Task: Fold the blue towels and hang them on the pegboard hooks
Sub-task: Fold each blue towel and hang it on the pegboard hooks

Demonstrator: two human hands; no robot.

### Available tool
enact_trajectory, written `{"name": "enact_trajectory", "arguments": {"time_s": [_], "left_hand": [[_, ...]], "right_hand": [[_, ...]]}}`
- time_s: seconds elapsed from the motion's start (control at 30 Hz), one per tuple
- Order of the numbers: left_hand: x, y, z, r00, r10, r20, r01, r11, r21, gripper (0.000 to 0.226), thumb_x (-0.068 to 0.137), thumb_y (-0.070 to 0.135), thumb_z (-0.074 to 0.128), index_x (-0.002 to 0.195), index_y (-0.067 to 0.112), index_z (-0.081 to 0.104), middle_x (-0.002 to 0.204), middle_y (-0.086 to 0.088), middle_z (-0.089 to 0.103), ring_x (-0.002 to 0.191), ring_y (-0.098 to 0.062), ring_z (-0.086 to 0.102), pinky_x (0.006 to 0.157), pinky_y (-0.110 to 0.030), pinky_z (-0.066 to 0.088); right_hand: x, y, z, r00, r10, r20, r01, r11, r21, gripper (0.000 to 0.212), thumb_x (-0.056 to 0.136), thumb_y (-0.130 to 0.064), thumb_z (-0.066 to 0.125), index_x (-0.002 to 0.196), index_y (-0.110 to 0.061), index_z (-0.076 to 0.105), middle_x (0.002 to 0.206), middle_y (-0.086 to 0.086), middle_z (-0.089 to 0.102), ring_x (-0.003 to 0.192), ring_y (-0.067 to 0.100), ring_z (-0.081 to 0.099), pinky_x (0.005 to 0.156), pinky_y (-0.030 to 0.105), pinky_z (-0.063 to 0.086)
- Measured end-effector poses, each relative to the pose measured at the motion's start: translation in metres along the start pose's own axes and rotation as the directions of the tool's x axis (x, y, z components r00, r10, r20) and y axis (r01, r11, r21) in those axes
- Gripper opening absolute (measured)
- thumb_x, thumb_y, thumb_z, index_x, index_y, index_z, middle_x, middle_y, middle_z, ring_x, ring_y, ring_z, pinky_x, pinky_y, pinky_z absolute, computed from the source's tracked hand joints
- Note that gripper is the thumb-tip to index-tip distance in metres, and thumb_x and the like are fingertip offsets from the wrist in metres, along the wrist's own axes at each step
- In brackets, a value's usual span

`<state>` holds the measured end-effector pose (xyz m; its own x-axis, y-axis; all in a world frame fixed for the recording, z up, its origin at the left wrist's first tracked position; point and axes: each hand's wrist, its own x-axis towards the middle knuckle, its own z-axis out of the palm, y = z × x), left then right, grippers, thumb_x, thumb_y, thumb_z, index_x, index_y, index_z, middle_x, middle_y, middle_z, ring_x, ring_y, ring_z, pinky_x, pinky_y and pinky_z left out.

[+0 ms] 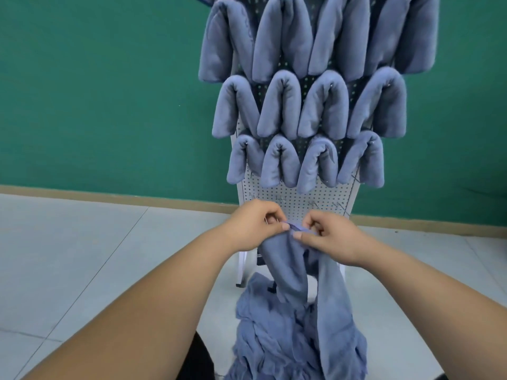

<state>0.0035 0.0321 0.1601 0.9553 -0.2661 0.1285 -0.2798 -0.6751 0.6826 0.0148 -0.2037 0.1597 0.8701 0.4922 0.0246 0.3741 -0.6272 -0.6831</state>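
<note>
Pinching the top hem of a soft blue-grey microfibre towel [290,270] with both hands. Left hand [255,223] with fingers curled in and thumb pressed to the hem. Right hand [326,237] just beside it, thumb and curled fingers clamped on the same edge.

Held up in front of the lowest part of a white perforated pegboard [296,196], and hanging down in two loose, twisted lengths onto a crumpled heap of more blue-grey cloths [274,341] near the bottom of view.

Directly behind the knuckles, a row of thin bare wire hooks [315,204], partly hidden by the hands. Above those, three rows of folded blue-grey towels draped over hooks [279,105], four across, covering most of the board, the topmost row cut off at the upper edge of view.

Under the board, a white stand leg [241,267], with the rest of the stand masked by the hanging towel.

Behind everything, a flat green wall [109,91] with a tan skirting strip [109,197], meeting pale grey floor tiles [82,270].
</note>
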Motion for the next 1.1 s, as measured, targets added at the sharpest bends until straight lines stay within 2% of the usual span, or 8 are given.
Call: {"name": "enact_trajectory", "arguments": {"time_s": [0.17,0.33,0.53,0.67,0.83,0.9,0.97,1.1], "left_hand": [[0.002,-0.012,0.0,0.999,-0.034,0.023,0.031,0.991,0.133,0.015,0.085,0.034,0.087,0.085,0.025,0.075,0.073,0.008,0.07,0.059,0.001,0.055,0.058,-0.011,0.04],[0.005,-0.029,-0.011,0.997,-0.056,0.048,0.04,0.954,0.297,0.018,0.088,0.039,0.083,0.083,0.027,0.071,0.075,0.011,0.069,0.068,-0.004,0.061,0.06,-0.021,0.043],[0.005,-0.036,-0.019,0.997,-0.064,-0.03,0.07,0.951,0.302,0.019,0.092,0.043,0.077,0.084,0.029,0.067,0.071,0.01,0.067,0.07,-0.009,0.061,0.066,-0.032,0.053],[0.006,-0.036,-0.023,0.992,-0.045,-0.119,0.081,0.945,0.316,0.02,0.092,0.044,0.077,0.082,0.032,0.065,0.067,0.009,0.064,0.068,-0.009,0.06,0.064,-0.033,0.052],[0.002,-0.048,-0.038,0.965,-0.092,-0.246,0.172,0.928,0.331,0.023,0.093,0.042,0.075,0.078,0.03,0.062,0.064,0.01,0.06,0.066,-0.009,0.057,0.064,-0.033,0.05],[-0.001,-0.056,-0.047,0.945,-0.121,-0.303,0.22,0.922,0.318,0.023,0.093,0.042,0.075,0.079,0.029,0.063,0.064,0.01,0.061,0.067,-0.01,0.058,0.063,-0.032,0.047],[-0.005,-0.061,-0.051,0.933,-0.147,-0.327,0.247,0.925,0.288,0.022,0.094,0.041,0.075,0.079,0.029,0.063,0.066,0.01,0.062,0.068,-0.01,0.058,0.062,-0.032,0.046],[-0.009,-0.064,-0.05,0.923,-0.182,-0.338,0.283,0.917,0.28,0.02,0.097,0.038,0.071,0.082,0.028,0.062,0.067,0.008,0.063,0.07,-0.013,0.059,0.067,-0.036,0.054]], "right_hand": [[0.007,0.014,0.018,0.993,-0.022,-0.113,-0.012,0.957,-0.288,0.01,0.097,-0.035,0.063,0.094,-0.028,0.057,0.07,-0.009,0.059,0.072,0.02,0.057,0.066,0.037,0.047],[0.003,0.015,0.017,0.993,-0.036,-0.108,-0.042,0.77,-0.637,0.014,0.091,-0.035,0.052,0.096,-0.024,0.06,0.077,0.003,0.061,0.08,0.035,0.062,0.061,0.036,0.044],[0.006,0.021,0.009,0.989,0.07,-0.132,-0.125,0.87,-0.477,0.003,0.092,-0.031,0.055,0.091,-0.031,0.058,0.084,0.006,0.066,0.084,0.035,0.059,0.069,0.037,0.05],[0.011,0.026,0.01,0.972,0.171,-0.161,-0.231,0.824,-0.517,0.006,0.086,-0.032,0.058,0.085,-0.028,0.052,0.081,0.001,0.059,0.084,0.032,0.057,0.064,0.034,0.043],[0.007,0.035,-0.003,0.946,0.237,-0.223,-0.323,0.762,-0.561,0.007,0.079,-0.016,0.057,0.074,-0.018,0.053,0.076,0.001,0.055,0.078,0.032,0.055,0.056,0.033,0.039],[0.006,0.045,-0.009,0.954,0.206,-0.217,-0.286,0.84,-0.461,0.008,0.08,-0.012,0.057,0.077,-0.019,0.06,0.077,-0.002,0.061,0.078,0.029,0.056,0.061,0.033,0.046],[0.006,0.047,-0.014,0.966,0.215,-0.147,-0.245,0.939,-0.243,0.015,0.086,-0.008,0.058,0.077,-0.019,0.061,0.07,-0.005,0.061,0.069,0.022,0.053,0.06,0.032,0.043],[0.006,0.041,-0.012,0.974,0.22,-0.062,-0.216,0.975,0.057,0.016,0.096,-0.008,0.051,0.082,-0.012,0.055,0.069,-0.005,0.049,0.067,0.015,0.041,0.062,0.032,0.034]]}}
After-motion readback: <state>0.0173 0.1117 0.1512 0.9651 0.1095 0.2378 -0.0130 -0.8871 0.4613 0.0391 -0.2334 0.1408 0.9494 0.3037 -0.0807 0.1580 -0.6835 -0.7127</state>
